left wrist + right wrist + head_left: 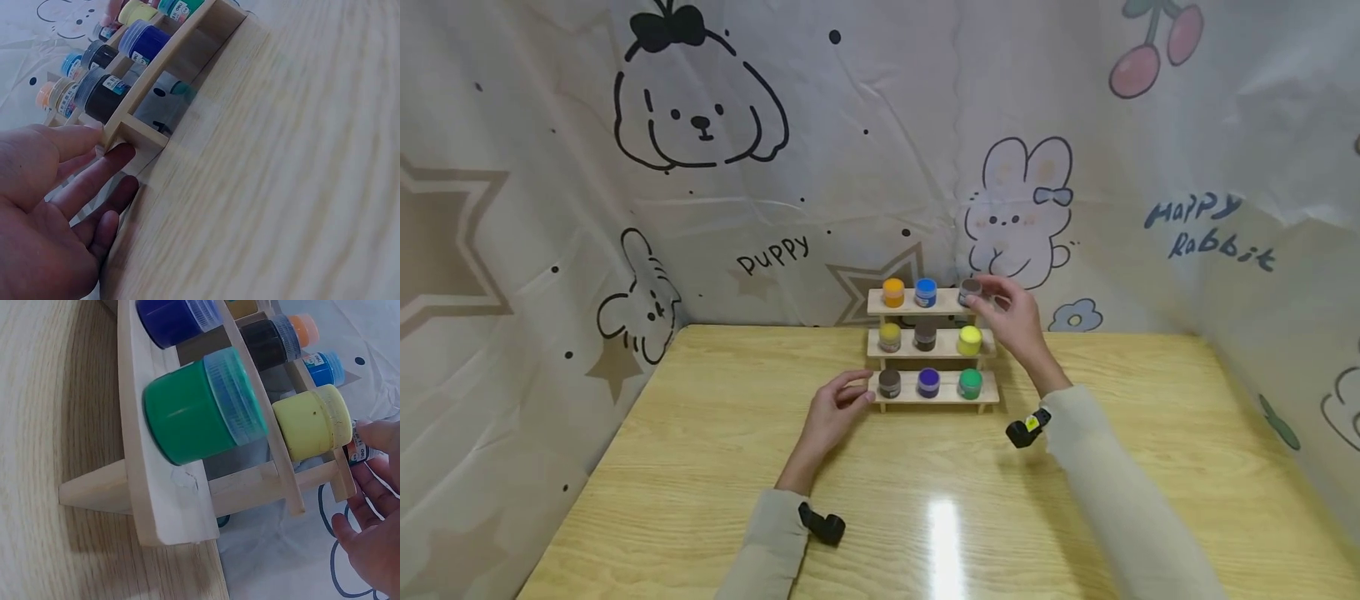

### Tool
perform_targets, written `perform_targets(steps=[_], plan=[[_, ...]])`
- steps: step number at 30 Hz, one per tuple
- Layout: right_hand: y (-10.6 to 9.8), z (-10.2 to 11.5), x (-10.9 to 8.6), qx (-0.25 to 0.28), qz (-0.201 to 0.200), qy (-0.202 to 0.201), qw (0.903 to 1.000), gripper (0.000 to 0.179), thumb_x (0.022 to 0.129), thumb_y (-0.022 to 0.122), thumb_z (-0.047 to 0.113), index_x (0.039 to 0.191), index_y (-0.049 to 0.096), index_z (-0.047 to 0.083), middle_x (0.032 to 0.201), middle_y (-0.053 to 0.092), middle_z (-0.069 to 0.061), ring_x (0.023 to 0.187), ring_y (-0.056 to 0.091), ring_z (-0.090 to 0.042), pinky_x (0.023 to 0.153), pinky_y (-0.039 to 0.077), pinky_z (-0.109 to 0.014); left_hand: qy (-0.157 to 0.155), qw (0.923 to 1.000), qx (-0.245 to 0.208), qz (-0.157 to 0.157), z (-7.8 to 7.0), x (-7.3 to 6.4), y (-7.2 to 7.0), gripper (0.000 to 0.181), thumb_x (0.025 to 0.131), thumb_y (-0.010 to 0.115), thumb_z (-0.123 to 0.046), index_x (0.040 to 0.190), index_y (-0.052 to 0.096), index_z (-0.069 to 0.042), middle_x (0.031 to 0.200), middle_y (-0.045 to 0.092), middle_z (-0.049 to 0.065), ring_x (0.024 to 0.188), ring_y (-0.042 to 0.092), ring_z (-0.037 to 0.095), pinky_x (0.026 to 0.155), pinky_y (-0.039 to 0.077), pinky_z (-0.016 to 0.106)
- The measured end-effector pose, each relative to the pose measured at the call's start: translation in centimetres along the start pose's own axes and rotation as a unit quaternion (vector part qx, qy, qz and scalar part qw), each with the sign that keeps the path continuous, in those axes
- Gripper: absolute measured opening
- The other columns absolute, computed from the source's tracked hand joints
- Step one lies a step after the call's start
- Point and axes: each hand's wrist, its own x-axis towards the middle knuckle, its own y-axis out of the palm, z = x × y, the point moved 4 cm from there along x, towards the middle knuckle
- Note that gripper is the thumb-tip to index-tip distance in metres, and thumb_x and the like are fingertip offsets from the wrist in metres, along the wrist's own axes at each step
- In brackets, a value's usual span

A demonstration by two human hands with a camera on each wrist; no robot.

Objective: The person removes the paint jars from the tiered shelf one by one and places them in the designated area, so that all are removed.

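A three-step wooden display rack holds small clear-lidded paint jars, three to a step. At the right end of the top step, my right hand pinches a dark paint jar between thumb and fingers. That jar is partly hidden in the right wrist view, behind the yellow jar. My left hand holds the left end of the bottom step, thumb at the top corner and fingertips underneath in the left wrist view. Closest to it stands a dark brown or black jar.
Orange and blue jars share the top step. Below are ochre, dark, purple and green jars. The rack stands at the back of the wooden table, before a printed cloth.
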Motion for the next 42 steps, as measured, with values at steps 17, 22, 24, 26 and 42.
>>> perform_targets(steps=[17, 22, 24, 26, 42], plan=[[-3.8, 2.5, -4.4, 0.022, -0.06, -0.004, 0.998, 0.037, 0.098, 0.069, 0.005, 0.129, 0.059, -0.013, 0.125, 0.062, -0.028, 0.111, 0.062, -0.025, 0.102, 0.049, -0.039, 0.01, 0.9999, 0.006, 0.002, -1.8, -0.7, -0.2, 0.035, 0.097, 0.07, -0.004, 0.131, 0.066, 0.001, 0.116, 0.072, 0.025, 0.109, 0.069, 0.037, 0.088, 0.054, 0.04], [-4.2, -1.1, -4.6, 0.016, -0.076, 0.012, 0.9969, 0.039, 0.097, 0.072, 0.009, 0.13, 0.061, -0.009, 0.126, 0.064, -0.024, 0.114, 0.062, -0.029, 0.102, 0.049, -0.036, 0.006, 0.9999, 0.007, -0.005, 0.3, -0.1, -0.3, 0.035, 0.098, 0.072, -0.011, 0.132, 0.068, -0.008, 0.115, 0.075, 0.016, 0.107, 0.071, 0.028, 0.088, 0.054, 0.035], [-4.3, -2.8, -4.5, 0.011, -0.081, 0.023, 0.9964, 0.039, 0.096, 0.074, 0.012, 0.129, 0.062, -0.006, 0.126, 0.065, -0.021, 0.113, 0.062, -0.026, 0.102, 0.048, -0.034, 0.008, 0.9999, 0.006, -0.003, 0.3, -0.1, -0.3, 0.035, 0.098, 0.072, -0.012, 0.133, 0.068, -0.008, 0.115, 0.075, 0.016, 0.108, 0.071, 0.028, 0.089, 0.054, 0.036], [-4.3, -3.9, -4.7, 0.003, -0.086, 0.036, 0.9957, 0.04, 0.096, 0.076, 0.015, 0.128, 0.063, -0.004, 0.124, 0.066, -0.019, 0.111, 0.062, -0.02, 0.1, 0.049, -0.028, 0.009, 1.0, 0.003, 0.0, 0.2, 0.0, -0.2, 0.035, 0.098, 0.072, -0.012, 0.133, 0.068, -0.008, 0.115, 0.075, 0.016, 0.108, 0.071, 0.028, 0.091, 0.054, 0.04], [-4.1, -9.0, -5.6, -0.023, -0.075, 0.153, 0.9851, 0.042, 0.094, 0.077, 0.016, 0.129, 0.063, -0.003, 0.128, 0.065, -0.02, 0.113, 0.063, -0.025, 0.092, 0.049, -0.02, 0.005, 0.9999, -0.013, 0.005, -3.1, -1.2, -0.2, 0.036, 0.097, 0.068, 0.0, 0.132, 0.063, 0.008, 0.115, 0.071, 0.028, 0.108, 0.069, 0.039, 0.083, 0.052, 0.025]])
